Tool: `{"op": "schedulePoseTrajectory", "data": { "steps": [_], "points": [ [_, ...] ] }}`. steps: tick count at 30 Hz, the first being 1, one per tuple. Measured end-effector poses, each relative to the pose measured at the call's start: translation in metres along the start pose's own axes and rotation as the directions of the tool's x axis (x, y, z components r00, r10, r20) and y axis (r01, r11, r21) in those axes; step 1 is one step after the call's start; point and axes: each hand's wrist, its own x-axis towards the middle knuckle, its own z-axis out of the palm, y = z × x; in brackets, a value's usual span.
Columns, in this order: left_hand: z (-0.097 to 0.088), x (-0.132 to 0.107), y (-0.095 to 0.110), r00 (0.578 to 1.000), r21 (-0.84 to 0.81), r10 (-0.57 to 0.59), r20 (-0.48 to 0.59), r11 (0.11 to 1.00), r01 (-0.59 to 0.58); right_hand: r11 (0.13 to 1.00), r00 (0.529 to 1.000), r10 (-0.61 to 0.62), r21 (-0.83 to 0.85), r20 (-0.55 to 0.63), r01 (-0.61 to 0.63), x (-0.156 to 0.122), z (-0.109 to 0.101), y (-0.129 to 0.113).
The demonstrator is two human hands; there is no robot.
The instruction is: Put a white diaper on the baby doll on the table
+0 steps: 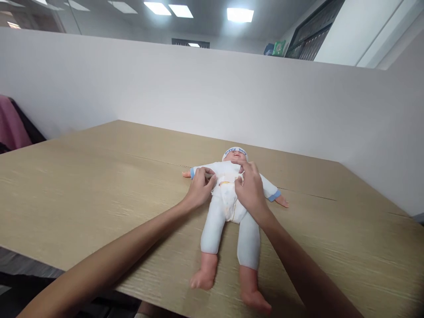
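Observation:
A baby doll (228, 207) in a white suit and a white cap lies on its back on the wooden table (99, 185), feet toward me. A white diaper (228, 194) sits around its waist. My left hand (200, 187) pinches the diaper's edge at the doll's right side, fingers closed on it. My right hand (250, 187) rests on the doll's belly and chest, its fingers pressing on the diaper's other side.
A white partition wall (212, 92) runs behind and to the right of the table. A pink cloth (11, 126) hangs over something dark at the far left. The table's near edge lies just below the doll's feet.

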Motion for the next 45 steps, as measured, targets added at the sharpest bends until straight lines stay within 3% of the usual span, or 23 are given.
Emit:
{"op": "schedulePoseTrajectory", "data": {
  "steps": [3, 5, 6, 8, 10, 11, 12, 17, 20, 24, 27, 31, 40, 42, 45],
  "points": [
    [-0.011, -0.029, 0.029, 0.992, 0.098, 0.127, 0.027, 0.987, -0.129, 0.998, 0.999, -0.02, 0.067, -0.03, 0.022, -0.023, -0.024, -0.013],
    [-0.019, -0.05, 0.049, 0.957, 0.161, 0.212, 0.2, 0.956, -0.245, 0.99, 0.999, -0.009, 0.139, 0.034, 0.004, -0.048, -0.04, -0.023],
    [-0.024, -0.058, 0.056, 0.918, 0.178, 0.226, 0.327, 0.939, -0.295, 0.984, 0.995, 0.0, 0.177, 0.098, -0.018, -0.062, -0.047, -0.027],
    [-0.032, -0.072, 0.064, 0.795, 0.189, 0.195, 0.574, 0.913, -0.361, 0.975, 0.966, 0.005, 0.215, 0.26, -0.063, -0.09, -0.056, -0.03],
    [-0.037, -0.08, 0.064, 0.694, 0.19, 0.15, 0.704, 0.902, -0.388, 0.985, 0.932, 0.003, 0.159, 0.362, -0.065, -0.113, -0.06, -0.026],
    [-0.038, -0.082, 0.062, 0.683, 0.2, 0.133, 0.718, 0.901, -0.385, 0.994, 0.929, 0.01, 0.098, 0.369, -0.049, -0.121, -0.06, -0.021],
    [-0.038, -0.083, 0.059, 0.699, 0.221, 0.118, 0.705, 0.9, -0.375, 0.999, 0.937, 0.018, 0.027, 0.349, -0.03, -0.127, -0.06, -0.016],
    [-0.028, -0.079, 0.048, 0.865, 0.36, 0.034, 0.501, 0.9, -0.244, 0.981, 0.97, 0.047, -0.195, 0.238, 0.0, -0.125, -0.05, 0.002],
    [-0.018, -0.074, 0.047, 0.904, 0.472, -0.017, 0.427, 0.857, -0.207, 0.965, 0.963, 0.044, -0.26, 0.266, 0.028, -0.12, -0.044, -0.002],
    [-0.011, -0.069, 0.046, 0.901, 0.545, -0.003, 0.434, 0.797, -0.26, 0.964, 0.955, 0.044, -0.262, 0.292, 0.036, -0.121, -0.038, -0.006],
    [-0.012, -0.069, 0.043, 0.893, 0.534, 0.081, 0.442, 0.777, -0.335, 0.973, 0.957, 0.032, -0.227, 0.289, 0.036, -0.124, -0.037, -0.003],
    [-0.015, -0.071, 0.042, 0.874, 0.449, 0.17, 0.454, 0.804, -0.39, 0.981, 0.96, 0.027, -0.192, 0.28, 0.029, -0.129, -0.036, 0.0],
    [-0.014, -0.071, 0.042, 0.875, 0.357, 0.13, 0.466, 0.877, -0.32, 0.992, 0.961, 0.057, -0.122, 0.269, -0.025, -0.13, -0.034, -0.003],
    [-0.012, -0.07, 0.041, 0.877, 0.357, 0.11, 0.467, 0.884, -0.301, 0.99, 0.967, 0.109, -0.116, 0.231, -0.083, -0.129, -0.032, -0.002],
    [-0.01, -0.07, 0.038, 0.918, 0.38, 0.054, 0.393, 0.899, -0.216, 0.974, 0.958, 0.226, -0.07, 0.177, -0.217, -0.126, -0.029, 0.0]
  ]
}}
